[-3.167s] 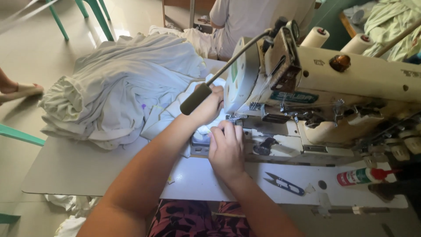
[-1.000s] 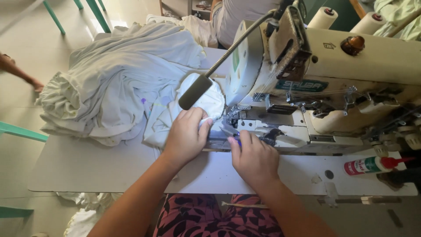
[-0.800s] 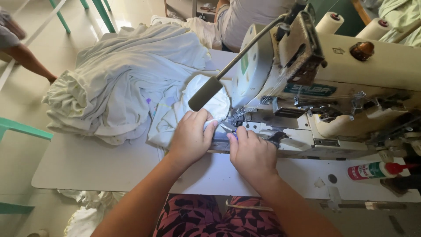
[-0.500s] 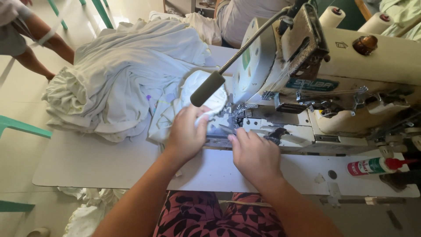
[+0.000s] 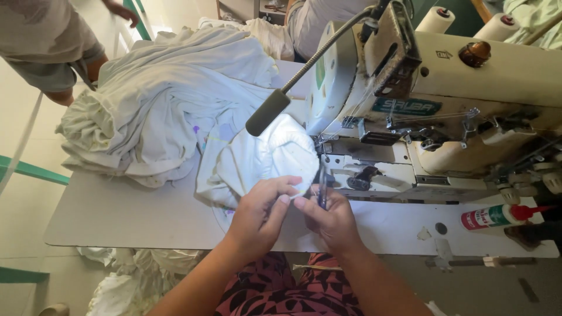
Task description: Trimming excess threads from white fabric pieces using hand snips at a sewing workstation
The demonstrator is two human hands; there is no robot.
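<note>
- the white garment piece lies lit under the lamp, just left of the sewing machine needle area, near edge toward you.
- judgement: soft, light, limp; it'll slump and bunch, so take it at the hem edge, close to the fold.
- your left hand is curled, thumb and forefinger pinching that near edge.
- your right hand is closed around a thin dark tool, touching the same edge.
- the big white pile sits far left.
</note>
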